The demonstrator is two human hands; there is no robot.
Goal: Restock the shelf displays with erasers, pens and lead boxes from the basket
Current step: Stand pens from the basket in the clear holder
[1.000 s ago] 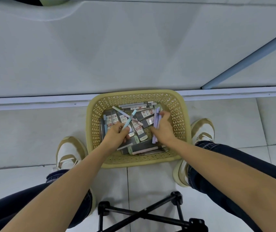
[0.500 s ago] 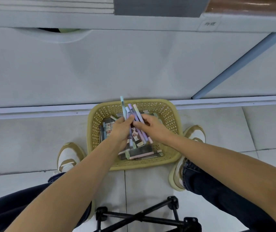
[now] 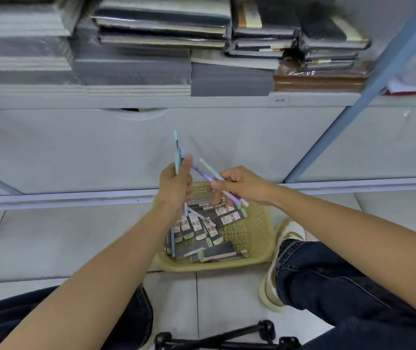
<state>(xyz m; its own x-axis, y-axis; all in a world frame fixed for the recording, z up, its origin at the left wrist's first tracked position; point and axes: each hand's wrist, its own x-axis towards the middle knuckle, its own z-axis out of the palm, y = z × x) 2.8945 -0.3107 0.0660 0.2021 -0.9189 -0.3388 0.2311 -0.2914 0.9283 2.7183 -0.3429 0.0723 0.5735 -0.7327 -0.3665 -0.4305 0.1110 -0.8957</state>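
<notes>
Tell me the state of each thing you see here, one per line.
yellow perforated plastic basket: on the tiled floor, partly filled.
grey lead boxes: lying in the basket.
light blue pen: upright, clear of the basket.
purple and white pens: tilted, clear of the basket.
left hand: gripping the light blue pen.
right hand: gripping the purple and white pens.
wrapped notebooks: stacked on the shelf.

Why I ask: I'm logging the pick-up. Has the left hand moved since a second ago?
Yes. The left hand, gripping a light blue pen, was down inside the yellow perforated plastic basket; now it is raised beyond its far rim.
</notes>
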